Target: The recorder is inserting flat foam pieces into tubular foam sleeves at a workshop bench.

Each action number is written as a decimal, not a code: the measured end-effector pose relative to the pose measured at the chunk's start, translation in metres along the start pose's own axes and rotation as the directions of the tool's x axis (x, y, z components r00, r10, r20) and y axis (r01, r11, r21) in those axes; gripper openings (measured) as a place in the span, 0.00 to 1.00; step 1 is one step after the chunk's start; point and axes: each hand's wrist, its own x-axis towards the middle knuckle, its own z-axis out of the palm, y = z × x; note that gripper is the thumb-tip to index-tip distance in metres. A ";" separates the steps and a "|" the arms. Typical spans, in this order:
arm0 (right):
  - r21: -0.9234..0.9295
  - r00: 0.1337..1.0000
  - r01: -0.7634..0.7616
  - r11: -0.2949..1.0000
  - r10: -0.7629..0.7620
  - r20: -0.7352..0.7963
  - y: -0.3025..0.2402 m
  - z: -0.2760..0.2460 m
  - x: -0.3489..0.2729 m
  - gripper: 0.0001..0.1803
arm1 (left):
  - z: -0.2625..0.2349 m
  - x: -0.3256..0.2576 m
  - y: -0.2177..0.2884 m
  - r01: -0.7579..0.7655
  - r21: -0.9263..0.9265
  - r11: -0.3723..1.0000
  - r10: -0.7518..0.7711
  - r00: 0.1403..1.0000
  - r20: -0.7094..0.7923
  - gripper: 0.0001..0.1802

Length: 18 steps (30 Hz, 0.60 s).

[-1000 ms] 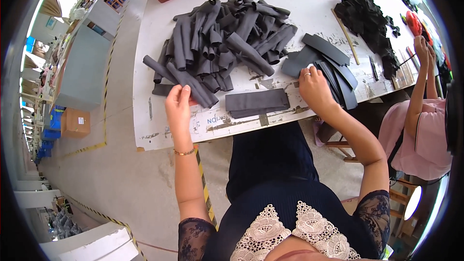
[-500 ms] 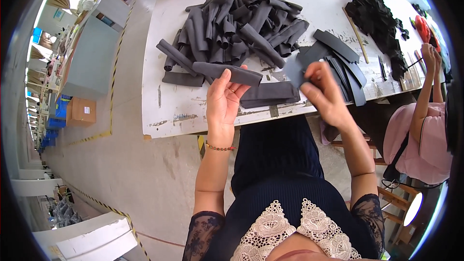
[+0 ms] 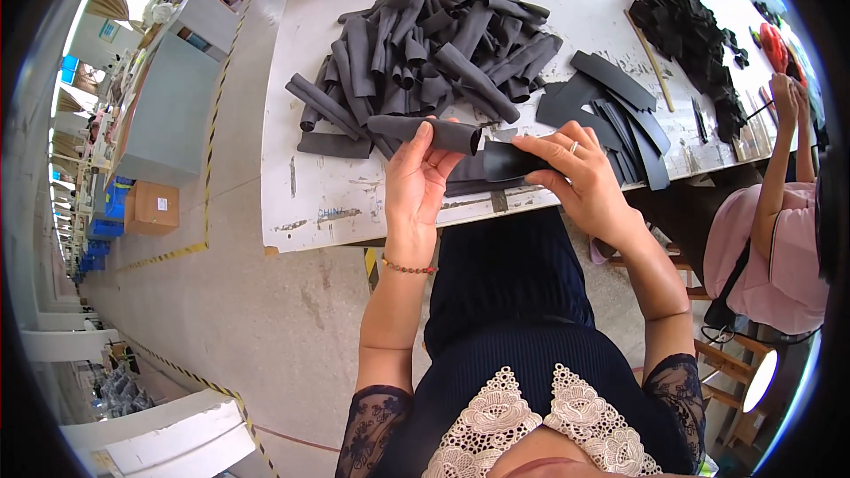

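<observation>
My left hand holds a rolled dark grey rubber strip above the near edge of the white table. My right hand pinches the flattened right end of the same strip, spreading it out. Just beyond the hands lies a big heap of curled dark strips. A fan of flat black strips lies to the right of my right hand. A small stack of flat pieces is partly hidden under the held strip.
A second black pile and a wooden stick lie at the table's far right. A person in pink sits at the right side, hands raised. A cardboard box stands on the floor to the left.
My left hand took a rolled strip from the heap and brought it toward me. My right hand left the flat strips and gripped the strip's other end.
</observation>
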 end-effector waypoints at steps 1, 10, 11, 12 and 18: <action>-0.062 0.998 0.067 0.996 -0.067 -0.008 0.002 -0.001 0.001 0.28 | 0.002 0.000 -0.001 0.002 0.001 1.000 -0.002 1.000 0.002 0.14; -0.288 0.993 0.089 0.954 -0.109 -0.054 -0.001 -0.002 0.010 0.19 | 0.012 -0.009 -0.003 0.021 0.089 0.996 -0.024 0.999 0.036 0.13; -0.289 0.992 0.091 0.953 -0.111 -0.053 -0.001 -0.001 0.010 0.19 | 0.013 -0.009 -0.003 0.022 0.073 0.997 -0.026 0.998 0.050 0.13; -0.355 0.986 0.122 0.927 -0.152 -0.060 -0.001 0.002 0.009 0.19 | 0.014 -0.011 -0.002 0.021 0.058 0.998 -0.024 0.998 0.061 0.13; -0.445 0.975 0.127 0.887 -0.194 -0.109 -0.011 0.009 0.010 0.21 | 0.036 -0.023 -0.008 -0.232 0.139 0.963 0.232 0.973 0.015 0.18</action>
